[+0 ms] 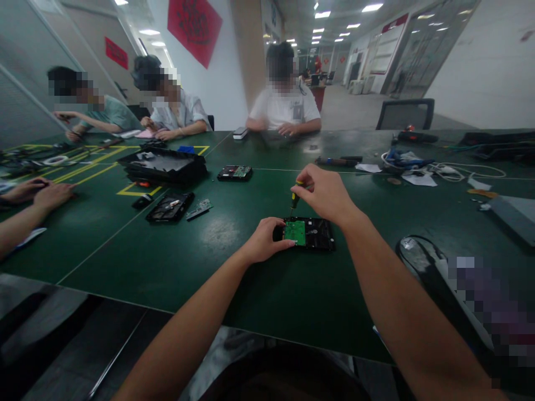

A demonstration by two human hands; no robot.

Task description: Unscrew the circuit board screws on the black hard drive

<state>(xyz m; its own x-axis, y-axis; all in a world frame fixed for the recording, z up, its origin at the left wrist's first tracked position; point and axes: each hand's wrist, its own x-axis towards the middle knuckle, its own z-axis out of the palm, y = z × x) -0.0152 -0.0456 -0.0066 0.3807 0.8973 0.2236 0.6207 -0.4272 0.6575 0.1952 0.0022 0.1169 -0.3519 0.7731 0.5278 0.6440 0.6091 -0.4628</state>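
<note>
On the green table in front of me lies a hard drive (320, 234), with its green circuit board (295, 233) facing up. My left hand (266, 239) grips the drive's left end, thumb along the near edge and fingers at the far side. My right hand (324, 192) holds a small yellow-and-black screwdriver (295, 199) nearly upright. The screwdriver's tip points down at the far edge of the drive, near the board; whether it sits in a screw is too small to tell.
Left of the drive are a loose circuit board (200, 209), a black open casing (170, 207), a black tray (163, 167) and another hard drive (234, 172). Cables (451, 170) lie far right, a grey box (516, 217) nearer. A co-worker's hands (45, 194) rest at left; several people sit around.
</note>
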